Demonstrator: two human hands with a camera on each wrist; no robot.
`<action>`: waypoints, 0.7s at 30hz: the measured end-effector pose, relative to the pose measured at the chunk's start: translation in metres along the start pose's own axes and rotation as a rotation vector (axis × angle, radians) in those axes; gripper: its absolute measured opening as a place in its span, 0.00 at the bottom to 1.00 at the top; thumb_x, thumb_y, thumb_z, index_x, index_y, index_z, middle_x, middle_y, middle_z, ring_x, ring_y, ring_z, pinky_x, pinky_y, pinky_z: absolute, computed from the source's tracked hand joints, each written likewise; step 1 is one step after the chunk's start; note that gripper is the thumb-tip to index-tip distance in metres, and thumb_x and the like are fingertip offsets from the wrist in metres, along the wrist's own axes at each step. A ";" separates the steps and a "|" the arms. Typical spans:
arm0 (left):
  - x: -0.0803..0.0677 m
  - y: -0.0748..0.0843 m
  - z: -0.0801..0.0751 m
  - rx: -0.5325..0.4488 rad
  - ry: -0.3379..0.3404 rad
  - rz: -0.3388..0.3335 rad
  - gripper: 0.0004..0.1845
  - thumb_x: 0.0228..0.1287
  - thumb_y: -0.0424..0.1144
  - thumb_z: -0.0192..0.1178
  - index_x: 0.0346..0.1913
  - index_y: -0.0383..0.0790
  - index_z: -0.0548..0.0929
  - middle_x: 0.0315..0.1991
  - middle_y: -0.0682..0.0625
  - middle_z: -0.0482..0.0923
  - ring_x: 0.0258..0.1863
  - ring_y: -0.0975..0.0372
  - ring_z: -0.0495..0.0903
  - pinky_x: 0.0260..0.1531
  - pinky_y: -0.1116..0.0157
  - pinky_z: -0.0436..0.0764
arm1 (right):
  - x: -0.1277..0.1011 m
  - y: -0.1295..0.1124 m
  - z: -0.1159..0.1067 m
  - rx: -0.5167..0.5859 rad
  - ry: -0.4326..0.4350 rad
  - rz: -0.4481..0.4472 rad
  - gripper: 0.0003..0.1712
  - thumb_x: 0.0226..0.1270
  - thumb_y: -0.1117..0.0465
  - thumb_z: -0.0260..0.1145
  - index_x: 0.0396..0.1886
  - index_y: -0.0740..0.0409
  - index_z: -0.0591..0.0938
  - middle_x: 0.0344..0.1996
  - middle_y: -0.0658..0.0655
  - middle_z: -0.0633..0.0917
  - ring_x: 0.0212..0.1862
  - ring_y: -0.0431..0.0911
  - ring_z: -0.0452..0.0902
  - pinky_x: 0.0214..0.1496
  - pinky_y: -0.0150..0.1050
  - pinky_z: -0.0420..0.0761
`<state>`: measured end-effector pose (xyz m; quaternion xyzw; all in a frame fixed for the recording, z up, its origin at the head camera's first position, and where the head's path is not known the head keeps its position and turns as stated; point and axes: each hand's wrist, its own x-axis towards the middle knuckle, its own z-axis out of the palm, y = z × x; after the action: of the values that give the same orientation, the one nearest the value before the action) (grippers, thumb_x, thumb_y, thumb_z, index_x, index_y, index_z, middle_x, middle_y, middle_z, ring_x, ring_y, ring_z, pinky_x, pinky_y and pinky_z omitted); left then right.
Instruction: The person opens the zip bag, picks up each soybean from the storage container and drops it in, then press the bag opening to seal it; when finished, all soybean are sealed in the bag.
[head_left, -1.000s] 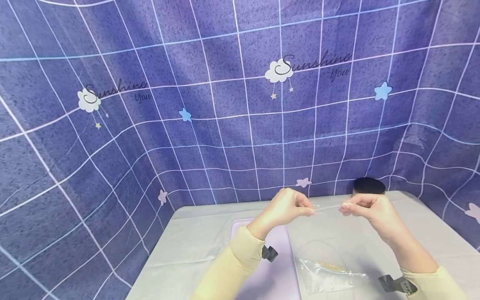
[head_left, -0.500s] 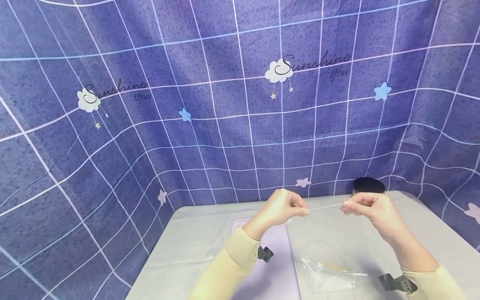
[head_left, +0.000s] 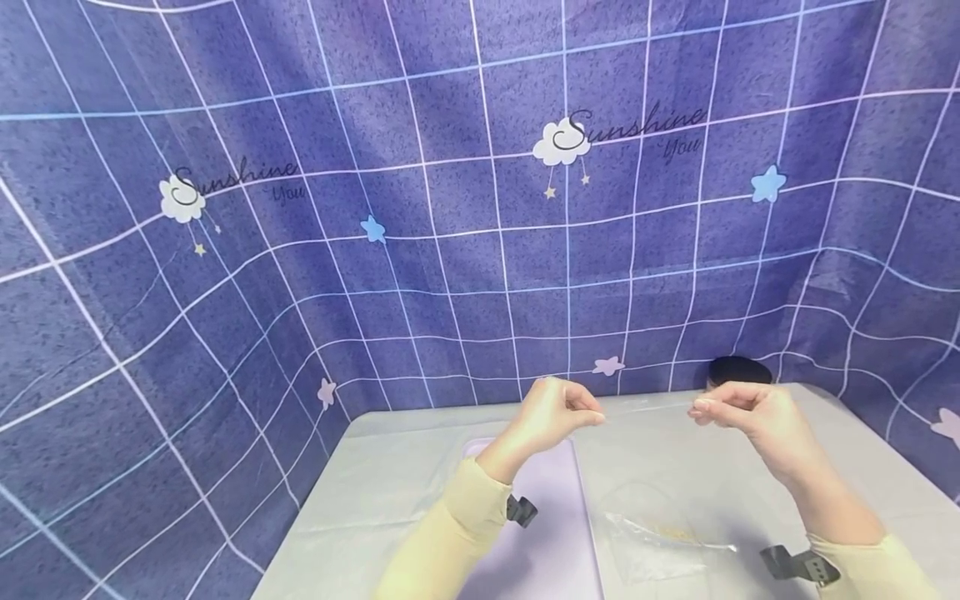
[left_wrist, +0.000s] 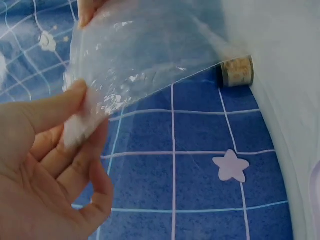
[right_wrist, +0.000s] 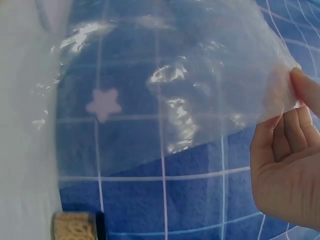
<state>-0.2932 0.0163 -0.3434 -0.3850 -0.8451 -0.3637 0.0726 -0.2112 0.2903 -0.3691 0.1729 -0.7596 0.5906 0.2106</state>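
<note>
Clear bag (head_left: 648, 407) (pinched taut), round container (head_left: 738, 370) behind

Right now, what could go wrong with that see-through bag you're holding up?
The bag hangs between the left hand and right hand, each pinching only a corner, so it might slip free. Pulling the hands apart could tear the thin plastic. If it drops, it may land on the other bag lying on the table.

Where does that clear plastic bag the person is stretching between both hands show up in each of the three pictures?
Head view: the clear bag is a thin strip at centre, between left hand and right hand.
Left wrist view: the bag fills the upper left.
Right wrist view: the bag fills the upper middle.
Shared landmark: the pale star on the blue backdrop.
</note>
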 end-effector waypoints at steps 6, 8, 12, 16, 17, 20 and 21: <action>-0.005 -0.005 -0.002 -0.005 0.022 0.018 0.03 0.51 0.42 0.71 0.28 0.49 0.87 0.21 0.62 0.82 0.20 0.75 0.75 0.22 0.75 0.75 | -0.001 -0.002 -0.001 0.015 0.007 0.016 0.03 0.61 0.71 0.64 0.31 0.68 0.83 0.26 0.50 0.88 0.29 0.42 0.83 0.33 0.32 0.78; -0.005 -0.006 -0.002 -0.012 0.041 0.015 0.03 0.51 0.43 0.71 0.28 0.50 0.87 0.22 0.63 0.83 0.20 0.76 0.76 0.23 0.75 0.76 | -0.001 -0.002 -0.002 0.017 0.023 0.023 0.03 0.62 0.71 0.64 0.31 0.68 0.83 0.26 0.49 0.88 0.29 0.42 0.83 0.33 0.32 0.78; -0.009 -0.011 -0.004 -0.029 0.079 -0.034 0.03 0.49 0.43 0.72 0.25 0.53 0.87 0.20 0.65 0.82 0.20 0.75 0.76 0.22 0.75 0.76 | -0.002 -0.002 -0.006 0.005 0.021 0.023 0.04 0.62 0.71 0.63 0.32 0.68 0.83 0.26 0.49 0.88 0.30 0.41 0.83 0.33 0.32 0.78; -0.012 -0.014 -0.004 -0.047 0.082 -0.050 0.03 0.50 0.42 0.72 0.25 0.52 0.87 0.19 0.65 0.81 0.20 0.74 0.76 0.22 0.74 0.76 | -0.002 -0.002 -0.007 -0.018 0.008 0.030 0.04 0.63 0.70 0.63 0.32 0.69 0.83 0.26 0.48 0.88 0.30 0.41 0.83 0.34 0.32 0.78; -0.012 -0.015 -0.003 -0.055 0.082 -0.051 0.03 0.50 0.42 0.71 0.25 0.52 0.87 0.20 0.65 0.81 0.20 0.73 0.76 0.23 0.73 0.77 | -0.002 -0.002 -0.007 -0.020 0.011 0.033 0.04 0.63 0.70 0.63 0.32 0.69 0.83 0.26 0.48 0.88 0.30 0.41 0.83 0.33 0.32 0.78; -0.011 -0.016 -0.002 -0.075 0.081 -0.064 0.03 0.50 0.43 0.71 0.26 0.53 0.87 0.21 0.65 0.82 0.21 0.73 0.78 0.24 0.73 0.77 | -0.002 -0.002 -0.008 -0.039 0.022 0.056 0.05 0.63 0.69 0.63 0.33 0.69 0.83 0.26 0.46 0.88 0.30 0.41 0.84 0.33 0.32 0.79; -0.011 -0.017 -0.001 -0.084 0.080 -0.074 0.03 0.50 0.43 0.71 0.27 0.53 0.87 0.22 0.65 0.82 0.22 0.73 0.78 0.24 0.73 0.77 | -0.001 -0.002 -0.009 -0.042 0.025 0.067 0.06 0.63 0.68 0.63 0.34 0.68 0.83 0.26 0.46 0.88 0.30 0.40 0.84 0.34 0.33 0.80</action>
<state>-0.2975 0.0019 -0.3564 -0.3411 -0.8393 -0.4163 0.0767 -0.2083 0.2982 -0.3666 0.1355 -0.7746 0.5832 0.2035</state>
